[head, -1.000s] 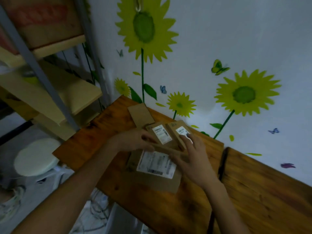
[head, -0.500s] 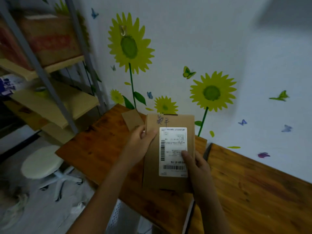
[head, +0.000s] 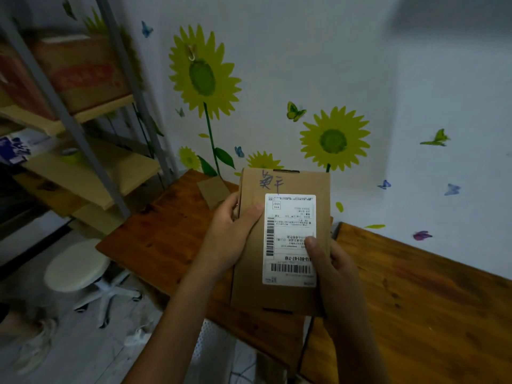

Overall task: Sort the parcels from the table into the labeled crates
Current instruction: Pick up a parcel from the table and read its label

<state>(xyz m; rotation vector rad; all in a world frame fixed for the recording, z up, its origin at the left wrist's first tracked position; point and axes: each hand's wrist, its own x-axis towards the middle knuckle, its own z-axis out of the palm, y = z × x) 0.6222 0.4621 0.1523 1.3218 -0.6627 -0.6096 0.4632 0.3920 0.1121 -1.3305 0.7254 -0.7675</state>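
Cardboard parcel (head: 282,239), flat and brown, held upright above the wooden counter (head: 415,300) with its face toward the wearer. Left hand (head: 230,234) grips the parcel's left edge, thumb laid across the front, fingers curled behind. Right hand (head: 332,273) clasps the lower right side, thumb pressing on the white shipping label (head: 289,239). Label carries a vertical barcode at its left margin, a horizontal barcode near the bottom, and a printed number of which "801-67-710" reads, the start hidden under the thumb; the smaller print is too fine to make out. Handwritten blue characters (head: 271,182) sit above the label near the parcel's top edge. One smaller piece of brown cardboard (head: 213,191) lies on the counter near the wall, just left of the held parcel. Metal shelving unit (head: 83,134) stands to the left; its upper shelf holds a cardboard box (head: 74,70) with blurred red print, unreadable. Round white stool (head: 80,264) on the floor beside the counter. Sunflower (head: 203,70) and butterfly stickers on the wall behind.
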